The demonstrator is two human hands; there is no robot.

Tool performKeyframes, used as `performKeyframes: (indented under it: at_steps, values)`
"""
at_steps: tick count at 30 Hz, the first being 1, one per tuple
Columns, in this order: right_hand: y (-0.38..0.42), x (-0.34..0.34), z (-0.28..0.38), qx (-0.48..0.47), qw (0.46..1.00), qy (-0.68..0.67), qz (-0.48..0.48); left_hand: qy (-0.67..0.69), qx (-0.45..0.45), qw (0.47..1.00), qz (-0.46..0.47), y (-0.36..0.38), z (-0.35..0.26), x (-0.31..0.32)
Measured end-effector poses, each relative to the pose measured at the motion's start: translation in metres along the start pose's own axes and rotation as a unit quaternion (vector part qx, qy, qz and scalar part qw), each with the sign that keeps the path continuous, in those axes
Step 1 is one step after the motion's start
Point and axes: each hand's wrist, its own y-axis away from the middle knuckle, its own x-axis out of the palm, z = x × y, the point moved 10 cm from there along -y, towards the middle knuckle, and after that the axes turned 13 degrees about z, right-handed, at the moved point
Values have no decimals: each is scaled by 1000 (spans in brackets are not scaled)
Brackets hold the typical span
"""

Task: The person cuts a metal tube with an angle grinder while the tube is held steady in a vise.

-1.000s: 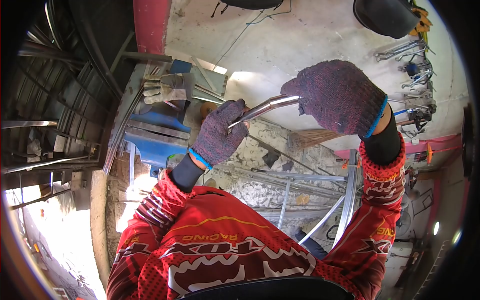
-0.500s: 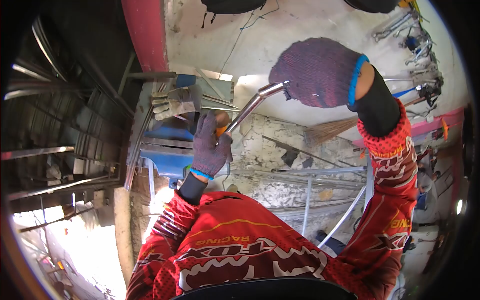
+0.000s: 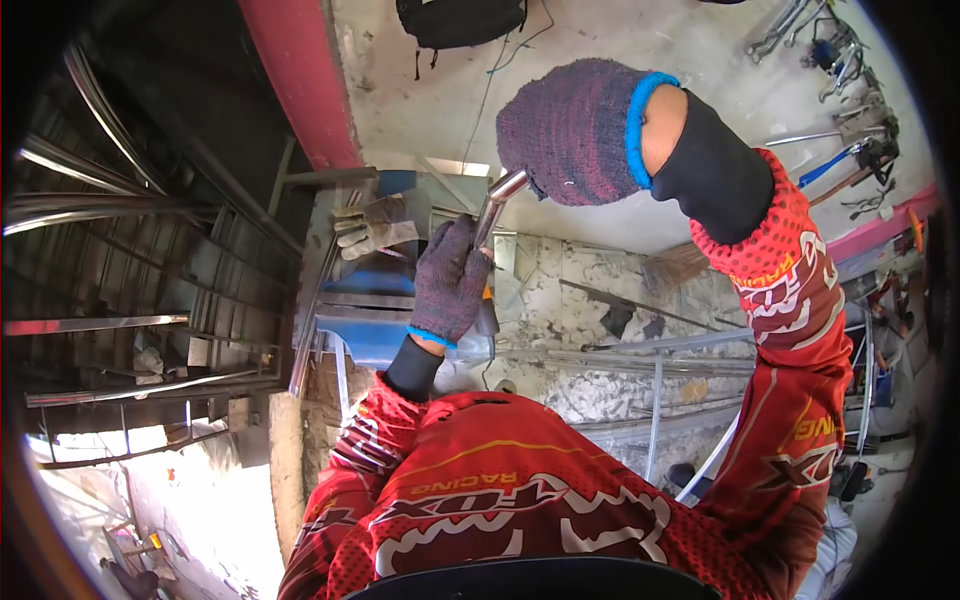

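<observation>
A shiny bent metal tube [image 3: 492, 212] runs between my two gloved hands. Wrapped round its lower part is my left hand [image 3: 450, 275], in a dark knitted glove with a blue cuff. My right hand [image 3: 575, 130], in a matching glove, is closed at the tube's upper end; its fingers are mostly hidden behind the back of the glove. Something orange shows partly beside my left hand. A pale work glove [image 3: 375, 227] lies on the blue bench [image 3: 365, 335], just left of and above my left hand.
Metal tubes [image 3: 100, 208] fill a dark rack at the left. A black bag [image 3: 462, 22] hangs at the top, and tools [image 3: 840, 60] hang on the upper right wall. Below them is a broom [image 3: 685, 268]. A metal frame [image 3: 655, 345] stands right of the bench.
My right hand has moved left and slightly up, closer to my left hand. The tube between them now looks shorter and steeper. The whole view has shifted a little.
</observation>
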Motion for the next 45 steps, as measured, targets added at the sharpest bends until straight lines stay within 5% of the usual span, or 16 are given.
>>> performKeyframes:
  at_steps: [11,15,27,39,45]
  values:
    - [3,15,-6,68,991,-5,118,5,4,1000,22,3,5,9]
    - [6,1,2,38,997,-1,69,29,-10,999,22,6,6,9]
    - [3,10,2,68,988,0,135,-7,20,1000,-3,12,1,4]
    - [6,4,2,27,999,0,30,-7,9,1000,14,9,6,4]
    - [1,6,2,66,989,2,130,-3,7,1000,14,8,6,5]
